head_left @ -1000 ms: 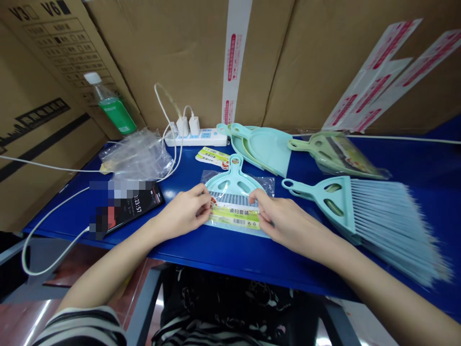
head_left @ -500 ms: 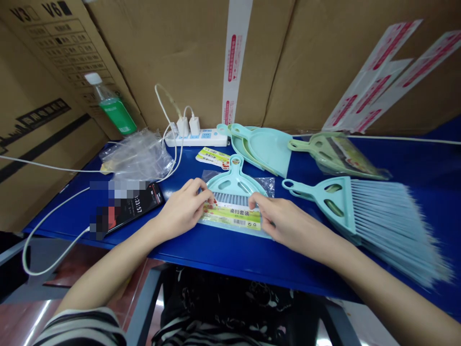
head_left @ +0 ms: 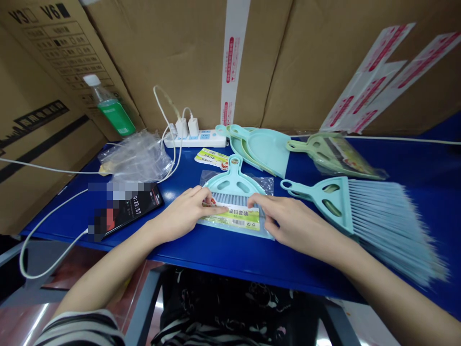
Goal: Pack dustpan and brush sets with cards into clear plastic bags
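A light-blue dustpan with a grey-bristled brush lies in a clear plastic bag in front of me. A yellow-green label card lies across its lower part. My left hand is at the left edge of the bagged set, one digit stretched over the card and the other fingers curled. My right hand grips the set's right side with bent fingers. Its fingertips are partly hidden. Just right of it lies another blue dustpan and brush set, its long bristles spread out.
Behind are stacked dustpans, a bagged green set and loose label cards. To the left are a power strip, crumpled plastic bags, a bottle and a phone with a cable. Cardboard boxes wall the back.
A digit of my left hand has stretched rightward across the label card from the set's left edge. My right hand stays almost in place. The view has shifted slightly.
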Motion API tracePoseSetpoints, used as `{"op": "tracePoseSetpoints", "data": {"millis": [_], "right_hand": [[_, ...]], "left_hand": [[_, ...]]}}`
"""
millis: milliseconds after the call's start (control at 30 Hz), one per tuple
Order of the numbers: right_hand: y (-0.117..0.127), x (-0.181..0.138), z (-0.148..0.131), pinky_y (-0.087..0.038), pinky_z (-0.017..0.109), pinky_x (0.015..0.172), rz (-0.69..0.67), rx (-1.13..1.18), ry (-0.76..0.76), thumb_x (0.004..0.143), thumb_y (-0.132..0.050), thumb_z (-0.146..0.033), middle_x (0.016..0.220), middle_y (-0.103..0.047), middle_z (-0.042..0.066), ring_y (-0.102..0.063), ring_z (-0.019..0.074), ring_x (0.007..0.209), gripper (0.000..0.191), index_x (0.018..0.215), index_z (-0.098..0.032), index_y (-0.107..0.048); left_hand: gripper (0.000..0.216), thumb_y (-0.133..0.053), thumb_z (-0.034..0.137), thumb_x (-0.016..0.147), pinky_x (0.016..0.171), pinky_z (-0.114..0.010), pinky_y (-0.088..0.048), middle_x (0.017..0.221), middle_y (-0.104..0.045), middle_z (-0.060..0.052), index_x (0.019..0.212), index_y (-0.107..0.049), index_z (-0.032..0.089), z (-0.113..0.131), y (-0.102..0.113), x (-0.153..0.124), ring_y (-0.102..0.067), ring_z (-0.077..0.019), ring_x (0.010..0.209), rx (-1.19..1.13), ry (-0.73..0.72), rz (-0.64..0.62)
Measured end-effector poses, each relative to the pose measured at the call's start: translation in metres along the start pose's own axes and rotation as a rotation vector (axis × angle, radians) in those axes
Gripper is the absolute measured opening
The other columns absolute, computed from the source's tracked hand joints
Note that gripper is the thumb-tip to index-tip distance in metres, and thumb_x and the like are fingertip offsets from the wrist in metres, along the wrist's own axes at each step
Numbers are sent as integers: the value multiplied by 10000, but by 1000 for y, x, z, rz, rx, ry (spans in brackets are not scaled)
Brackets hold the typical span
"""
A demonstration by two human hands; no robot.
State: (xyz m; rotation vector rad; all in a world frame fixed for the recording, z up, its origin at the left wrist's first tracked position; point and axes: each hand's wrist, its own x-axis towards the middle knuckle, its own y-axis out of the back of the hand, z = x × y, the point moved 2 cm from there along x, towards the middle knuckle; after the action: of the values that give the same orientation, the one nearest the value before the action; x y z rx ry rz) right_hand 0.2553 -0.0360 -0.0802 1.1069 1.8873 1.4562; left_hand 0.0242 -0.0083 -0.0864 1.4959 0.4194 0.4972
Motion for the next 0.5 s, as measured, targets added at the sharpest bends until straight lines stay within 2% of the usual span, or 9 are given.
{"op": "tracePoseSetpoints", "data": {"millis": [133, 233, 300, 500], "right_hand": [[3, 0, -5, -432, 316, 645, 152, -17, 108, 787, -406, -63, 874, -703, 56, -632, 203, 741, 371, 1049, -191, -636], [-4, 2, -15, -430, 350, 729, 196, -106, 309, 852, -429, -85, 828, -681, 59, -603, 218, 802, 318, 1055, -160, -662], [-11, 4, -20, -417, 361, 728, 184, -215, 410, 835, -475, -88, 803, -665, 70, -574, 229, 794, 302, 1059, -127, -674], [-17, 6, -19, -422, 368, 734, 160, -274, 432, 833, -518, -118, 810, -642, 85, -552, 232, 777, 296, 1073, -112, -690]], "left_hand": [[535, -354, 8, 912, 772, -303, -402, 975, -540, -44, 1277, -589, 321, 2, 2, 1, -504, -188, 891, 73, -25, 8], [481, -366, 39, 937, 753, -306, -405, 959, -568, -47, 1264, -599, 304, 5, 4, 2, -536, -191, 889, 115, -42, 14], [456, -374, 55, 947, 744, -308, -422, 951, -585, -47, 1270, -594, 292, 6, 5, 3, -555, -190, 879, 133, -54, 13], [430, -372, 69, 957, 767, -306, -503, 979, -618, -46, 1280, -572, 269, 6, 5, 1, -586, -169, 888, 184, -84, 28]]}}
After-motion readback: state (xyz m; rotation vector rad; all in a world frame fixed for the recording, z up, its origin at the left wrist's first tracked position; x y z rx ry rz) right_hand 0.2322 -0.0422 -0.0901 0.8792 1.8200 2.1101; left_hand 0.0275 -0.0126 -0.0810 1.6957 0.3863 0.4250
